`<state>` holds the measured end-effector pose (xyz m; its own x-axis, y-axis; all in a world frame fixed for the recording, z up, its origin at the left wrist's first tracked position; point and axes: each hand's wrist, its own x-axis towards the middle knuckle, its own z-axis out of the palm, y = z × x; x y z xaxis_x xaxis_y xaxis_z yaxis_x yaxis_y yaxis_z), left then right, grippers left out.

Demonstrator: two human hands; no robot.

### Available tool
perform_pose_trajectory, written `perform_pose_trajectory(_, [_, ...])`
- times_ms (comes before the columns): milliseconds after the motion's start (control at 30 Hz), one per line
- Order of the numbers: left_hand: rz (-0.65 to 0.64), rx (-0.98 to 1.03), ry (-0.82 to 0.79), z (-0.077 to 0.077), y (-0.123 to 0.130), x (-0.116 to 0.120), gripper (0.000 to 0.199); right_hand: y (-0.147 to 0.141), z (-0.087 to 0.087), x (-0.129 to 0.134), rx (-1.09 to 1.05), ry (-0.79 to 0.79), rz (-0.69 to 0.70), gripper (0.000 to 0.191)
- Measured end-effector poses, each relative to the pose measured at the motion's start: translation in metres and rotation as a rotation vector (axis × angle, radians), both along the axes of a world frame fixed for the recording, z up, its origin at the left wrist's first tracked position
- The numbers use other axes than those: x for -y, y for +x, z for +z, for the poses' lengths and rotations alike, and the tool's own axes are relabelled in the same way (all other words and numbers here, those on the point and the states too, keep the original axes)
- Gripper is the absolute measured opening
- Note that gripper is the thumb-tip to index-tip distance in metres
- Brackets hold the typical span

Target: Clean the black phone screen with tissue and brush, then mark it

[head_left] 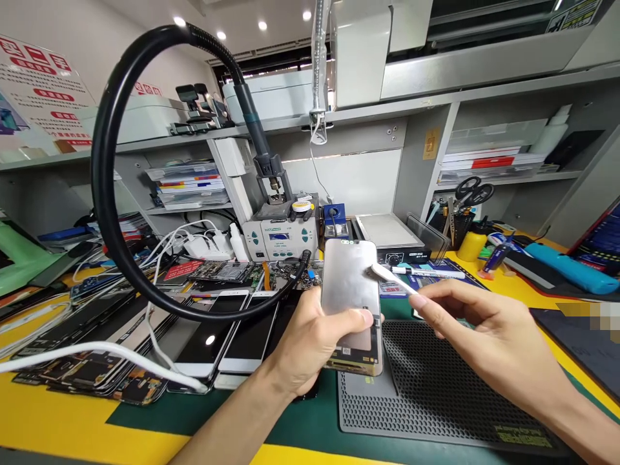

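A phone screen panel with a silvery metal back stands nearly upright at the centre. My left hand is wrapped round its lower left side, with the thumb across the lower part of the metal. From the right, my right hand pinches the handle of a small white brush. The brush's head touches the upper right of the panel's back. Below the panel lies a grey perforated mat on the green work surface.
Several phones and screens lie at the left, crossed by a white cable. A thick black hose loops above them from a soldering station. A yellow bottle and scissors stand at the back right.
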<state>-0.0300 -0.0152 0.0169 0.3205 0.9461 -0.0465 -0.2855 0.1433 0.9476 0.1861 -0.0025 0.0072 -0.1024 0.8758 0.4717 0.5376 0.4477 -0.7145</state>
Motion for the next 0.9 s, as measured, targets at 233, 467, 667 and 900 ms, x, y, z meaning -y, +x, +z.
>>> perform_pose_trajectory(233, [-0.006,-0.026,0.01,0.001,0.001,0.001,0.023,0.0,0.002,-0.003,-0.115,0.016,-0.069,0.025])
perform_pose_trajectory(467, [-0.037,-0.06,0.039,0.001,0.002,0.003,0.019,0.003,-0.002,0.001,0.043,0.077,0.131,0.016])
perform_pose_trajectory(667, [-0.068,-0.157,0.045,0.0,0.003,0.003,0.02,0.007,-0.001,-0.006,-0.071,0.056,0.012,0.02])
perform_pose_trajectory(900, [-0.096,-0.199,0.038,-0.002,0.004,0.003,0.023,0.009,0.001,-0.008,-0.153,0.05,-0.059,0.024])
